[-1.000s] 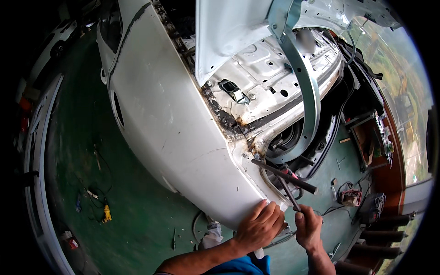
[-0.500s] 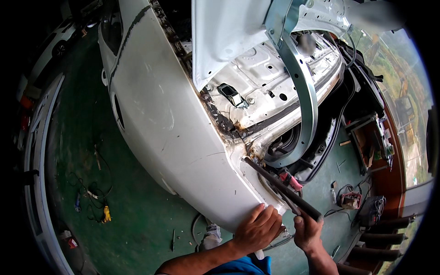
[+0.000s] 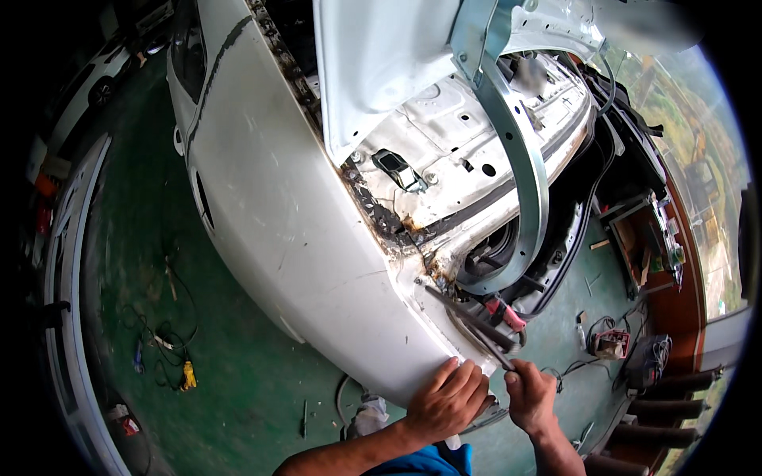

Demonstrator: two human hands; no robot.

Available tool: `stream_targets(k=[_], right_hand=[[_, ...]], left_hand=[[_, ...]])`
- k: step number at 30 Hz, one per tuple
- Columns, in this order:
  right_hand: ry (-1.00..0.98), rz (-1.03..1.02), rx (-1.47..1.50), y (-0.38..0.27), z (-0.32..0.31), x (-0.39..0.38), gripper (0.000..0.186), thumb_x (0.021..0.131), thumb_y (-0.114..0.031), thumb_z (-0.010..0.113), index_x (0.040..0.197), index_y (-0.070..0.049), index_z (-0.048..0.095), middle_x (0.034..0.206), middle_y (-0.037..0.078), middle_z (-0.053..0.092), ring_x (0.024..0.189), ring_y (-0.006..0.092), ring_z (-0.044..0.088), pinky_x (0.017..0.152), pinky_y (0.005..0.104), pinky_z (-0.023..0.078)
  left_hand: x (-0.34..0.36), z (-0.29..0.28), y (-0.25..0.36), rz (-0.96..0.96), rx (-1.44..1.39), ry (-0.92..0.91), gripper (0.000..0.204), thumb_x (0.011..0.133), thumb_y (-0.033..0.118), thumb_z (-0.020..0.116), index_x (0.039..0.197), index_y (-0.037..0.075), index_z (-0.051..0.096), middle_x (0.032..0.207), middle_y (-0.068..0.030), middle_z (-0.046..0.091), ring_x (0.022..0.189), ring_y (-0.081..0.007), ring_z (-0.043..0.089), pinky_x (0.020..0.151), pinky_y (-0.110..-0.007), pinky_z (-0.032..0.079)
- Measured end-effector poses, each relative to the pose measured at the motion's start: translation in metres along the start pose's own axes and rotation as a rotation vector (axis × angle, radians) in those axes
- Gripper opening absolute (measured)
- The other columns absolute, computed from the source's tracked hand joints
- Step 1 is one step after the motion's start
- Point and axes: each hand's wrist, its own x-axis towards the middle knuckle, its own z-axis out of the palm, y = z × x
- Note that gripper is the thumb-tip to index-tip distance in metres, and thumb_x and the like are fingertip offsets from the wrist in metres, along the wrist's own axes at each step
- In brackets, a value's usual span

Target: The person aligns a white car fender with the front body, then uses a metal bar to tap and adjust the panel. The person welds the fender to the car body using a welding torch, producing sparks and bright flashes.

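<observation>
My left hand (image 3: 449, 399) grips the lower edge of the white car body panel (image 3: 294, 222), fingertips on its top face. My right hand (image 3: 530, 397) is closed on a thin steel rod (image 3: 502, 357). A dark metal bar (image 3: 476, 317) lies alongside the rod, angled into the panel's rusty inner corner (image 3: 435, 271); whether they are joined, I cannot tell. A pink-and-black tool (image 3: 502, 312) sits just behind the bar, below a curved blue-grey hinge arm (image 3: 530, 182). An open white lid (image 3: 381, 55) stands over the perforated inner metal (image 3: 444, 131).
A long metal piece (image 3: 63, 278) stands at the far left. A yellow plug with cables (image 3: 189, 374) lies on the green floor (image 3: 214, 317). A cart (image 3: 647, 242), a red machine with cables (image 3: 609, 345) and several cylinders (image 3: 667, 408) are at the right. A white car (image 3: 107, 79) stands behind.
The dark bar's near end swung down toward my right hand, then back up and left, exposing more of the pink tool. My left hand has stayed on the panel edge.
</observation>
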Motion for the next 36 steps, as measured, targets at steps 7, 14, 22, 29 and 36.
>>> stream_targets(k=[7, 14, 22, 29, 36], right_hand=[[0.094, -0.055, 0.084, -0.015, -0.013, 0.003, 0.013, 0.092, -0.005, 0.065, 0.103, -0.001, 0.063, 0.068, 0.015, 0.061, 0.055, 0.0317, 0.061, 0.053, 0.0374, 0.049], [0.080, 0.001, 0.079, -0.012, 0.003, 0.009, 0.016, 0.096, -0.014, 0.063, 0.103, 0.000, 0.063, 0.066, 0.011, 0.059, 0.054, 0.0244, 0.058, 0.054, 0.0352, 0.047], [0.002, 0.058, 0.024, 0.002, 0.005, -0.001, 0.016, 0.091, -0.007, 0.069, 0.106, -0.001, 0.064, 0.072, 0.017, 0.064, 0.057, 0.0333, 0.063, 0.055, 0.0391, 0.050], [0.064, 0.111, 0.097, -0.014, -0.001, 0.008, 0.016, 0.097, -0.005, 0.062, 0.111, 0.001, 0.063, 0.071, 0.014, 0.064, 0.057, 0.0281, 0.063, 0.056, 0.0367, 0.051], [0.020, 0.113, 0.088, -0.011, 0.008, 0.013, 0.017, 0.096, -0.008, 0.064, 0.112, -0.002, 0.063, 0.072, 0.015, 0.065, 0.058, 0.0324, 0.065, 0.054, 0.0397, 0.050]], left_hand=[[0.000, 0.000, 0.001, -0.027, -0.028, 0.013, 0.031, 0.098, 0.040, 0.058, 0.105, 0.012, 0.068, 0.110, -0.0030, 0.066, 0.114, -0.0183, 0.061, 0.112, -0.042, 0.033], [-0.001, 0.000, 0.001, -0.025, -0.026, 0.011, 0.028, 0.098, 0.039, 0.060, 0.102, 0.013, 0.068, 0.107, -0.0024, 0.067, 0.114, -0.0182, 0.061, 0.113, -0.042, 0.031], [-0.001, 0.001, 0.002, -0.020, -0.026, 0.003, 0.029, 0.097, 0.040, 0.060, 0.103, 0.013, 0.069, 0.107, -0.0022, 0.068, 0.113, -0.0177, 0.062, 0.112, -0.042, 0.032], [0.001, -0.001, 0.002, -0.025, -0.030, -0.017, 0.030, 0.096, 0.040, 0.062, 0.103, 0.012, 0.070, 0.108, -0.0018, 0.068, 0.113, -0.0178, 0.062, 0.113, -0.043, 0.031], [0.002, -0.001, 0.004, -0.036, -0.036, -0.008, 0.029, 0.094, 0.038, 0.066, 0.103, 0.011, 0.071, 0.109, -0.0015, 0.069, 0.112, -0.0179, 0.063, 0.112, -0.044, 0.031]])
